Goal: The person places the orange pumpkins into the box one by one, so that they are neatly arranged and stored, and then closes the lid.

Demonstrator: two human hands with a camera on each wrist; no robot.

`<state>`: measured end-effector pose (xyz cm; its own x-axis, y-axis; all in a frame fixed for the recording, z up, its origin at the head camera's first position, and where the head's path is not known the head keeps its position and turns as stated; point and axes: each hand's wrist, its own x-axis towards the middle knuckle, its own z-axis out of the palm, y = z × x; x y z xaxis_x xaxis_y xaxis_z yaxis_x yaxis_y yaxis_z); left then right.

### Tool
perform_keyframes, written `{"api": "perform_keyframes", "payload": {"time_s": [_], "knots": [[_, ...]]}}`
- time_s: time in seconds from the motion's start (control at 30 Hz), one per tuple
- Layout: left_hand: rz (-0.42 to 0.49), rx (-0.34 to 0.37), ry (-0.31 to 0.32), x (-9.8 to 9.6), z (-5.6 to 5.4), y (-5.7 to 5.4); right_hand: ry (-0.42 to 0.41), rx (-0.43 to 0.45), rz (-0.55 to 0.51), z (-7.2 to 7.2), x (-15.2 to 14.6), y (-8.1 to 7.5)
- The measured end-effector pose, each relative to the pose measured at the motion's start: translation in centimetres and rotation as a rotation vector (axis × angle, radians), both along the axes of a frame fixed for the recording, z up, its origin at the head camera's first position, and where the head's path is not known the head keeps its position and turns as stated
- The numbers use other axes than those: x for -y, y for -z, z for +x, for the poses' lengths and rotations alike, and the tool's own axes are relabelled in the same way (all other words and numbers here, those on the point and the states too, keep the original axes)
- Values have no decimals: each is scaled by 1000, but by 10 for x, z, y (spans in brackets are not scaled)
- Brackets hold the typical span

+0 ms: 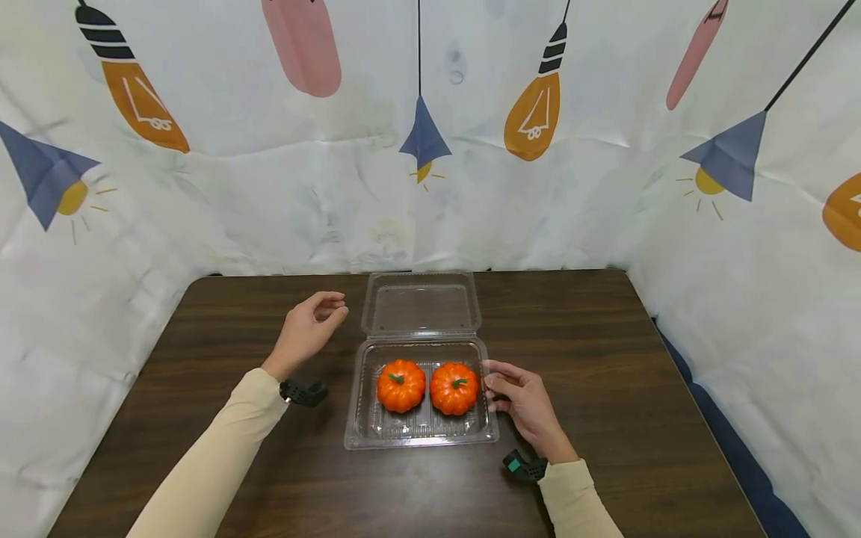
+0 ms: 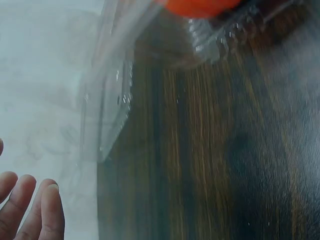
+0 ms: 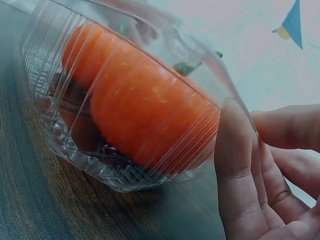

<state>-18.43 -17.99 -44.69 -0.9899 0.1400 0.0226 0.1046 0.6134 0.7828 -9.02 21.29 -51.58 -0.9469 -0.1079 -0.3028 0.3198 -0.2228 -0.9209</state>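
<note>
A clear plastic clamshell container [image 1: 422, 442] lies on the table with its lid [image 1: 422, 302] folded back, away from the person. Inside its base sit two small orange pumpkins, a left pumpkin [image 1: 400, 386] and a right pumpkin [image 1: 454, 389], both with green stems. My right hand [image 1: 528, 403] pinches the base's right rim between thumb and fingers, as the right wrist view shows close up. Left of the lid, my left hand [image 1: 311, 329] hovers apart from it, fingers loosely bent and holding nothing. Only some left fingertips [image 2: 52, 210] show in the left wrist view.
The dark wood-grain table [image 1: 269, 478] reaches back to a white curtain [image 1: 303, 202] printed with lamps and bulbs, which also hangs along both sides. Each wrist wears a black strap, the left strap [image 1: 304, 393] and the right strap [image 1: 526, 466].
</note>
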Motion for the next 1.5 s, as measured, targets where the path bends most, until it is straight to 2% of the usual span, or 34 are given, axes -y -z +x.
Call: {"api": "perform_keyframes", "payload": {"time_s": [0.23,0.43,0.63,0.9,1.5], "knots": [[-7,24,-22,7,-10,9,2,5,13,-2,0,0],[-36,83,15,9,-14,19,-12,10,29,1,-1,-1],[36,146,49,8,-19,25,-14,15,28,1,0,0],[89,209,109,0,-30,27,15,28,18,1,1,0],[135,259,153,-14,-46,35,-21,-1,24,0,-1,2]]}}
